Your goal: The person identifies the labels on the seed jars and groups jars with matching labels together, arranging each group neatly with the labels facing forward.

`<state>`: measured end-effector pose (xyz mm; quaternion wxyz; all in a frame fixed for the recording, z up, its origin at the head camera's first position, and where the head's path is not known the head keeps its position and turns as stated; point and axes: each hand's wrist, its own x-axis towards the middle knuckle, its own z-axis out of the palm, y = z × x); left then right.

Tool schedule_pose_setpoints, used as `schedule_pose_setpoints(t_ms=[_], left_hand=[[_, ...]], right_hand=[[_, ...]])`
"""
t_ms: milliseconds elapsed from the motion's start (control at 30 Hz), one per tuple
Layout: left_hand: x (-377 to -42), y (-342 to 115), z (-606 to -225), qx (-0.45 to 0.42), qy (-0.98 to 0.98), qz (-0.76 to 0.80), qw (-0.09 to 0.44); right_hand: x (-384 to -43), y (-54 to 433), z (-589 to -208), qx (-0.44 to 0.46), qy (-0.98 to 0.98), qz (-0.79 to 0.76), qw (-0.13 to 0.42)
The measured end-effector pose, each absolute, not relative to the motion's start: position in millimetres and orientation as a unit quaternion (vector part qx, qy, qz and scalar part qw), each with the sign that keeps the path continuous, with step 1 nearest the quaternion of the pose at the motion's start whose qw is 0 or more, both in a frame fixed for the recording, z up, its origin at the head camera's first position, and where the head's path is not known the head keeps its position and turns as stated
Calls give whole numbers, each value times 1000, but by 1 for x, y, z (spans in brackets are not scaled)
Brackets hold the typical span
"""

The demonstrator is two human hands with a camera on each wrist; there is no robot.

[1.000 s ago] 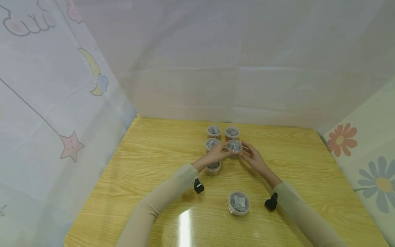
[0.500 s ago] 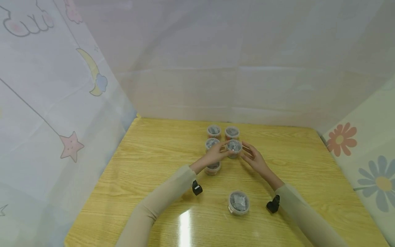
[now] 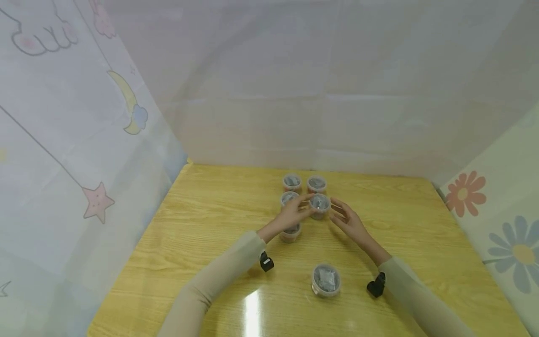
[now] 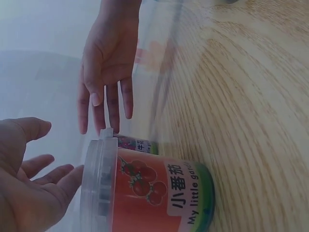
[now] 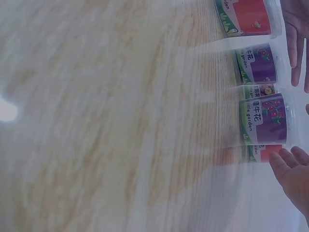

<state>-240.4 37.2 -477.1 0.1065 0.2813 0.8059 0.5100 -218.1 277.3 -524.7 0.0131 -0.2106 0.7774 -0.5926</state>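
A purple-labelled plastic cup with a clear lid (image 3: 320,206) stands upright on the table between both hands. My left hand (image 3: 290,216) is at its left side, fingers stretched out along the lid. On the other side my right hand (image 3: 350,225) is spread, with a small gap between its fingertips and the cup. In the left wrist view, a red cup with a tomato picture (image 4: 154,191) stands close by my left hand (image 4: 34,179) and hides part of the purple cup (image 4: 140,144). The right wrist view shows my right hand (image 5: 293,174) near the purple cup (image 5: 264,118).
Behind stand two more lidded cups, one left (image 3: 292,182) and one right (image 3: 316,183). Two others line up on the left, partly under my left hand: a middle cup (image 3: 288,197) and a nearer one (image 3: 289,234). A single cup (image 3: 326,281) stands toward the front of the wooden table (image 3: 202,210).
My right hand has drawn back slightly to the right, away from the cup. The left hand has shifted a little left. The cups keep their places while the head view tilts slightly.
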Motion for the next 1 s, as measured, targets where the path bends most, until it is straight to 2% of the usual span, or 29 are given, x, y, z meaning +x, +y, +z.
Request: schedule_pose_setpoints(t_ms=[567, 1000], left_hand=[[-234, 31, -480, 345, 760, 542, 98], [-235, 24, -485, 374, 755, 533, 83]], right_hand=[[-198, 264, -488, -216, 786, -579, -2], [-207, 275, -514, -216, 789, -574, -28]])
